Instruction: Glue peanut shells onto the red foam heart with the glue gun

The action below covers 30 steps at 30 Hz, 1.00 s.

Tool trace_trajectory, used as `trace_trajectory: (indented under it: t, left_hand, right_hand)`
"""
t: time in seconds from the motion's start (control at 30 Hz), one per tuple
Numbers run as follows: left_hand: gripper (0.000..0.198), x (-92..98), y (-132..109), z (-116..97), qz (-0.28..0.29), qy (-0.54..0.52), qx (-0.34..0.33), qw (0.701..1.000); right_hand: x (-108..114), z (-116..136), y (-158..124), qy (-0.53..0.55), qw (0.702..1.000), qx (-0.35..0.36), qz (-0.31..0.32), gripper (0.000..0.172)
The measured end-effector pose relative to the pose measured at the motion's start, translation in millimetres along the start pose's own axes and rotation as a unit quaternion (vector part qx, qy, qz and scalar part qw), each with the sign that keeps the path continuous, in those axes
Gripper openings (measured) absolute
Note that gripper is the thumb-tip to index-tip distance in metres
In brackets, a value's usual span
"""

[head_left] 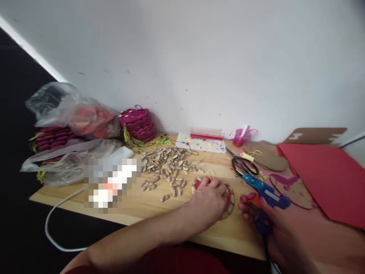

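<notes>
A red round disc (230, 208) lies on the table with peanut shells set around its rim and a yellow string loop at its top. My left hand (209, 198) rests over it, fingers bent and pressed down on it, hiding its middle. In my right hand (253, 211) is a blue hot glue gun (265, 192), its nozzle pointing up and left, just to the right of the disc. My fingers wrap around its handle near the orange trigger. Loose peanut shells (171, 167) are scattered beyond and left of my left hand.
Black-handled scissors (245, 165) lie beyond the glue gun. Red sheets (322, 179) cover the right side. At the back are a pink cup (241, 137), a card with stars (199, 144) and purple braided pots (138, 123). Plastic bags (82, 114) and a white cable (48, 224) occupy the left.
</notes>
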<state>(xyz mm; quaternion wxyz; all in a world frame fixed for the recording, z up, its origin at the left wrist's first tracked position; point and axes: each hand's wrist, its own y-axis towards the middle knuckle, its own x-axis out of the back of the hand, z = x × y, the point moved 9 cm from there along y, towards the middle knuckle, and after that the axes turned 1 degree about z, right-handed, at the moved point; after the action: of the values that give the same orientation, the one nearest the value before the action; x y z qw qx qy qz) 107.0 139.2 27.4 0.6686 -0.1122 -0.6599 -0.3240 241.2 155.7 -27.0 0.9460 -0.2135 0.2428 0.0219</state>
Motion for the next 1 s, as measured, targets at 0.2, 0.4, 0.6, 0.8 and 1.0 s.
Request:
trace_trajectory:
  t: [0.2,0.4,0.6,0.8,1.0]
  left_hand:
    - [0.015,0.3,-1,1,-0.014,-0.012,-0.005,1.000]
    - [0.018,-0.5,0,0,-0.014,-0.045,-0.009,0.999]
    - [0.022,-1.0,2,0,0.002,-0.069,-0.004,0.998]
    - [0.024,1.5,2,1,0.017,-0.068,0.001,0.998]
    - [0.020,0.6,0,0,0.010,-0.051,-0.004,0.999]
  right_hand:
    - [0,4,-2,-0.006,0.998,-0.006,-0.056,0.039]
    - [1,11,-4,-0.014,0.995,0.019,-0.094,0.039]
    - [3,8,-3,-0.010,0.995,-0.003,-0.102,0.045]
    - [7,-1,3,-0.006,0.999,-0.010,-0.035,0.034]
    - [9,3,2,-0.004,0.999,0.006,-0.049,0.040]
